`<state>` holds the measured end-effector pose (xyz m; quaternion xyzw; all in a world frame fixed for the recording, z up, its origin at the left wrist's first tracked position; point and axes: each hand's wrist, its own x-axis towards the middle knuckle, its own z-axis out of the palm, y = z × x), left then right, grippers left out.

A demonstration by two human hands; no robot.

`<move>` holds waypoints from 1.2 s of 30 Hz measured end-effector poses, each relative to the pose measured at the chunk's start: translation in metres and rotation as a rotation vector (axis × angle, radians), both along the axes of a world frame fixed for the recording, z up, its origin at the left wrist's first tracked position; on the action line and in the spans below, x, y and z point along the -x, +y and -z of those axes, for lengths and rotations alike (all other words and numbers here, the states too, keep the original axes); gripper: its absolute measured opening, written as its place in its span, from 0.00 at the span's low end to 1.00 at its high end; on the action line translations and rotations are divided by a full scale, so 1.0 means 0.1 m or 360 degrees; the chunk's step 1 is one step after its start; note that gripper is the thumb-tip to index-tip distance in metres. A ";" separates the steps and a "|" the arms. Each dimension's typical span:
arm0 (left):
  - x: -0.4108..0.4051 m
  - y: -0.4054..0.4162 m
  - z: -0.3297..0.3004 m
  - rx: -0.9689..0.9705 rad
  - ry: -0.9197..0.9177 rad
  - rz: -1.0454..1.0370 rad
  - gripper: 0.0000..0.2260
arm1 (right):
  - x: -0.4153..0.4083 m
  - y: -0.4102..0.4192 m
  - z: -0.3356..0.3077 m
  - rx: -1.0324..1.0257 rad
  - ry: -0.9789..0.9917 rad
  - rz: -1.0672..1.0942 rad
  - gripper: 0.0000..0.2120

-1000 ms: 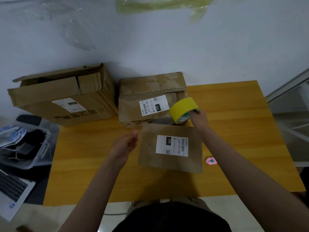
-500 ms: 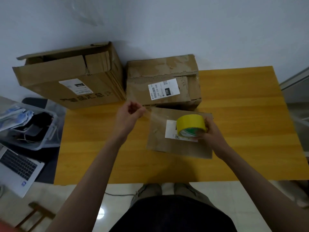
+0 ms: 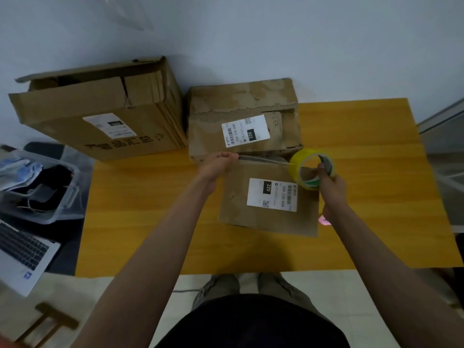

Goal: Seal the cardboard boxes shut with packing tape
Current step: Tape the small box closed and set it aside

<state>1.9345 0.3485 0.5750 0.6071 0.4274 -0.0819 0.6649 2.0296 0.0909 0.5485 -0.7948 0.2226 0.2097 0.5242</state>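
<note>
Two hands stretch tape: left (image 3: 218, 164) pinches its end, right (image 3: 332, 185) grips the yellow roll (image 3: 302, 172) above the "220"-labelled box (image 3: 241, 209).

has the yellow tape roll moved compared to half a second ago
Yes. The yellow tape roll, gripped by the right hand, was over the white label of the near flat box; now it sits off the box's far right corner.

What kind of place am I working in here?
Probably a home or small office packing spot: a wooden table against a plain wall, an open laptop and a plastic storage bin beside it.
</note>
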 end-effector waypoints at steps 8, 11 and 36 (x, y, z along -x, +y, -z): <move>-0.12 0.07 0.10 0.0441 0.0054 -0.0070 0.12 | -0.37 -0.04 0.03 -0.0504 0.0532 -0.0147 0.23; -0.14 0.09 0.15 0.0469 0.0042 -0.0019 0.20 | -0.45 -0.04 0.00 -0.0472 0.0626 -0.0192 0.18; 0.88 -0.22 -0.29 -0.0007 -0.0491 0.0228 0.13 | 0.49 -0.22 -0.21 -0.0928 0.0071 0.0033 0.08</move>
